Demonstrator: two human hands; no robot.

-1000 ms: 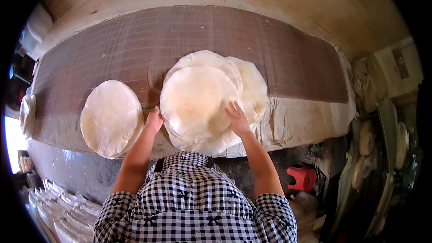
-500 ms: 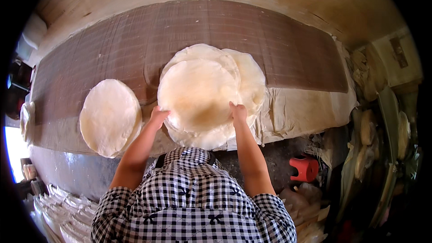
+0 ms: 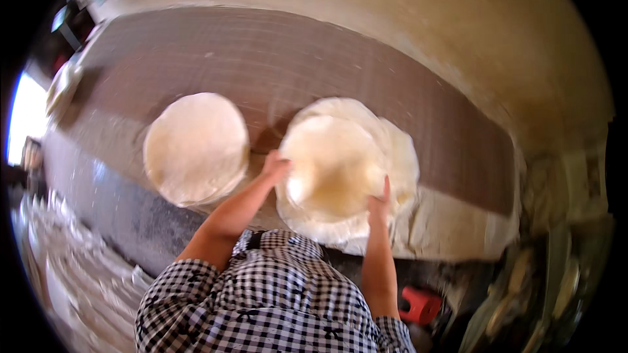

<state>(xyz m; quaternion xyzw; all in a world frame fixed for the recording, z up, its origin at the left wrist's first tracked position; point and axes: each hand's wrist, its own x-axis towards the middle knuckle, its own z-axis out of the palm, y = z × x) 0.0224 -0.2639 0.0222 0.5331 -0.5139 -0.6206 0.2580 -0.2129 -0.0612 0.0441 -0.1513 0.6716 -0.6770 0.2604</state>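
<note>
Head view: both hands grip round dough sheet edges.

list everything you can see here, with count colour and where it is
top round dough sheet: one, pale cream, on the stack at centre right, held at its edges by both hands
stack of dough sheets: number unclear, cream, under the top sheet on the brown mat
separate dough round: one or a thin pile, cream, to the left of the stack
brown mat: one, brown with fine lines, covering the work surface
white cloth: one, off-white, at the right near edge of the surface
red stool: one, red, low down at lower right
checked shirt: one, black and white, lower centre
left hand: at the sheet's left edge
right hand: at its lower right edge
</note>
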